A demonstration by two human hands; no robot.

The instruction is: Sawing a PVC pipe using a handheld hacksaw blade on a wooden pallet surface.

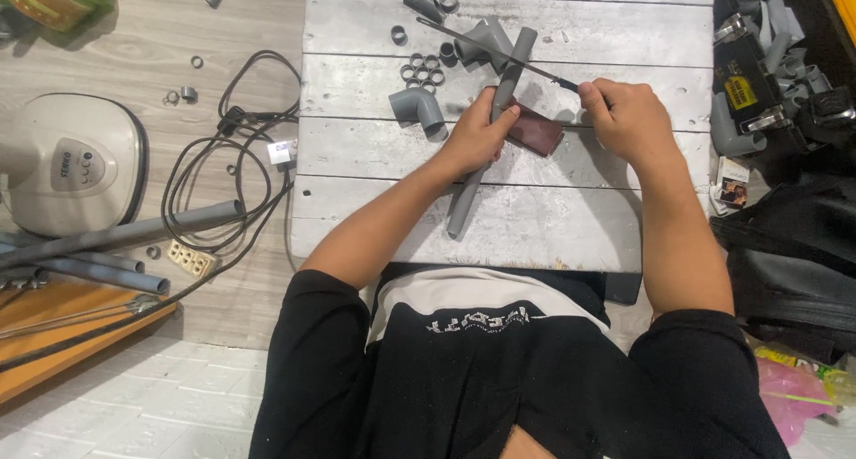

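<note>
Left hand [479, 140] clamped on a grey PVC pipe [486, 147] over a dark red block [533, 131], right hand [627, 115] gripping a hacksaw blade [499, 55] — elbow fitting [417, 107] just left, whitewashed plank table [374, 200].

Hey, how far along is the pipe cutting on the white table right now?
Done: a cluster of short grey rings already lies cut near the grey elbow fitting. In hand: the left hand pins the long grey pipe over a dark red block, and the right hand holds a thin saw blade across the pipe's far end. Left: most of the pipe looks uncut.
</note>
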